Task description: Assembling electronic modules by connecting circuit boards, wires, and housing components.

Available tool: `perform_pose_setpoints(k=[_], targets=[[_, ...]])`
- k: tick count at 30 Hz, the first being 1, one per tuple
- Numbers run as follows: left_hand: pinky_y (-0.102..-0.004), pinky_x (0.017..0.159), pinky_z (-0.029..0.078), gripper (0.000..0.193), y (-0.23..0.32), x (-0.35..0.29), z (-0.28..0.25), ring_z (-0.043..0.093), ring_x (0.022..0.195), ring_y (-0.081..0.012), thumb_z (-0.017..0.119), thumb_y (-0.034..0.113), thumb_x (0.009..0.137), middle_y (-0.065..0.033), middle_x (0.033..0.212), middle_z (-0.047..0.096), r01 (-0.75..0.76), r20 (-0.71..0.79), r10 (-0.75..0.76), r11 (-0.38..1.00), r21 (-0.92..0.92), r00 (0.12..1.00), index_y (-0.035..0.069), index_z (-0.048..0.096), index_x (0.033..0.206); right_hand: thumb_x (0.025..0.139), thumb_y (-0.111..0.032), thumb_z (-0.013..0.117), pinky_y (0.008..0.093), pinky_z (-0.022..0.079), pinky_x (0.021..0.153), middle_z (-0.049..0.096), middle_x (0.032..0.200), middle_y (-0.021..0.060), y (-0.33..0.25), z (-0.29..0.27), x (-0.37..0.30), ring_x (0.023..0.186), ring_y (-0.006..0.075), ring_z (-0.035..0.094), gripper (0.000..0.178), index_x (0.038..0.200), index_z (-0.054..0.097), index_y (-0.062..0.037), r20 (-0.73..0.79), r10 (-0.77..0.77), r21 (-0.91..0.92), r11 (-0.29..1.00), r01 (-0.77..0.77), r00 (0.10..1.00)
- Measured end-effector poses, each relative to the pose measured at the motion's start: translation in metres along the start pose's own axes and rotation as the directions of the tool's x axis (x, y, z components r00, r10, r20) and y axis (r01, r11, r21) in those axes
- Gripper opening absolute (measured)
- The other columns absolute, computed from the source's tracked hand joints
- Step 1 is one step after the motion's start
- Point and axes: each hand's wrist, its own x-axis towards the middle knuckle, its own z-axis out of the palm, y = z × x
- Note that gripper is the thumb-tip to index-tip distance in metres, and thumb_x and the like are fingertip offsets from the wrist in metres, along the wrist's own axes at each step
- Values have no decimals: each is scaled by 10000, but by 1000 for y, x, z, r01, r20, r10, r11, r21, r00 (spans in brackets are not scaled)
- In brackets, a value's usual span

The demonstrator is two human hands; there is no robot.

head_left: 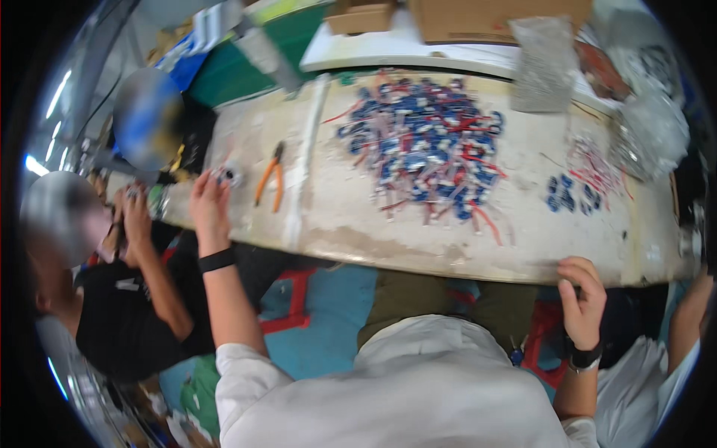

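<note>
My left hand (210, 209) is raised over the left end of the table, its fingers pressed together. Whatever they may hold is too small to make out. Just beside its fingertips is a small round white item (231, 175) with a dark middle. Orange-handled pliers (270, 178) lie a little to the right of that hand. At the table's front edge on the right, my right hand (582, 295) has bent fingers, its thumb apart, with nothing visible in it. Between my hands, farther back, spreads a large pile of small blue parts with red and white wires (429, 142).
A smaller group of blue parts (571, 194) and a bundle of pink-red wires (594, 164) lie at the right. Behind them stand clear plastic bags (650, 134). Cardboard boxes (497, 21) sit on a white shelf. Other people work at left and right; red stools (297, 299) are below.
</note>
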Motion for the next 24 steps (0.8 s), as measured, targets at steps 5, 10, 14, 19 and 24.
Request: perform_pose_setpoints(k=[5,10,14,19,24], targets=[[-315,830,388,514,-17,-8,11,450,1057,-193,513,216,847,-92,1189,417,72,-81,-50,955,289,995,57,276,1274,716,14,558,275,426,729,558,910,134,11,-19,-8,812,231,551,138,853,574,21,-133,4,-80,997,-15,991],[-265,824,393,364,-15,-96,73,488,949,-146,518,159,841,-99,1107,467,-241,136,206,912,332,969,-23,421,1141,718,-7,578,293,433,725,565,890,133,26,-31,-16,809,254,554,123,840,579,12,-243,37,-92,994,-61,969],[-273,723,459,252,21,-189,88,571,793,-145,548,75,798,-79,875,593,-235,584,-33,896,376,811,-29,527,1026,690,-25,613,319,450,677,584,809,140,29,-20,-28,745,269,565,127,811,591,7,46,17,-13,1000,-16,999],[-219,669,465,176,11,-198,120,570,778,-93,551,61,812,-55,837,608,-176,626,-52,938,297,779,-14,565,970,797,23,468,262,420,686,529,804,109,88,-42,-89,734,173,510,63,812,525,47,-151,83,-11,996,-86,985],[-218,671,464,170,3,-198,75,566,786,-97,514,66,842,-59,847,595,-20,436,-37,992,126,899,-29,550,978,830,-136,544,277,465,701,616,852,149,56,-27,-55,769,217,592,217,904,580,65,-30,91,-115,989,-93,995]])
